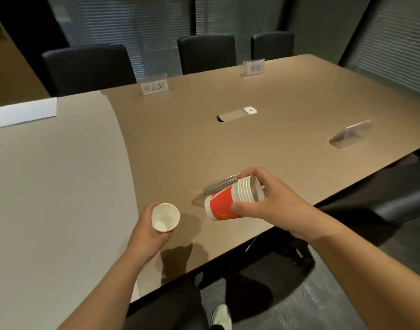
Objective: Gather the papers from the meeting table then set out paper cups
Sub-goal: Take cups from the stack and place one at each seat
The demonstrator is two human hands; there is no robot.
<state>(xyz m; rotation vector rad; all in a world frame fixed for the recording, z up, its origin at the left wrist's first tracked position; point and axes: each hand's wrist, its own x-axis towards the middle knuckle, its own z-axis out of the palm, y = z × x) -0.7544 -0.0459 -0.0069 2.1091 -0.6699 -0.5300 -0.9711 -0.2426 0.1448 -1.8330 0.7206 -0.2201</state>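
- Two hands work above the meeting table (275, 96), near its front edge.
- One single paper cup (165, 217), upright and mouth up, sits in the left hand (149, 231), whose fingers curl round its wall.
- One nested stack of red-and-white cups (230, 201), tilted on its side, is grasped by the right hand (273, 201), thumb on the red band.
- Four name stands are on the table; the nearest name stand (222, 183) lies just behind the stack.
- One sheet of paper (24, 113) lies at the table's far left corner.
- Three chairs stand beyond the table.
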